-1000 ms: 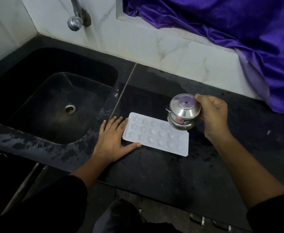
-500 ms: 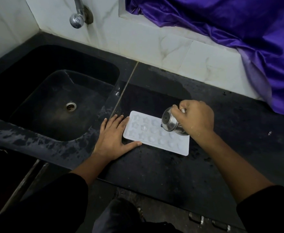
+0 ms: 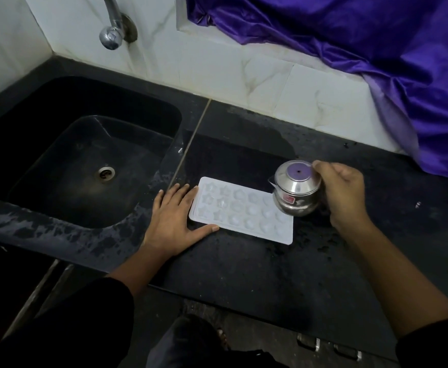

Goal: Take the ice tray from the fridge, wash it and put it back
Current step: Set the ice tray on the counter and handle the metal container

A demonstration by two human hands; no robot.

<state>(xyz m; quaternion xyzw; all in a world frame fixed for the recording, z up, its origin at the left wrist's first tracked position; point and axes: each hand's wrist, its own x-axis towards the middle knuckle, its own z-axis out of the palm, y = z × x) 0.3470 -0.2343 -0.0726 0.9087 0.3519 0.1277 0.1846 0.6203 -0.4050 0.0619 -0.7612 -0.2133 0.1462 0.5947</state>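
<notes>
At the far left a black sink (image 3: 58,102) is sunk into the dark counter (image 3: 244,274), its drain (image 3: 106,173) showing in the bottom and a chrome tap (image 3: 112,30) coming off the white tiled wall at the far side. Just right of the sink's rim your left hand (image 3: 173,221) lies palm down on the counter with the fingers straight and together. The fingertips meet the left short edge of the ice tray (image 3: 241,211), and the thumb reaches along its near edge. The tray is white and lies flat on the counter between your two hands, its star and round cells facing up. Over the tray's far right corner your right hand (image 3: 342,193) holds a small steel pot (image 3: 295,188), fingers curled round its right side - the pot is roughly upright and covers that corner. A purple cloth (image 3: 376,62) hangs from the ledge at the far right.
</notes>
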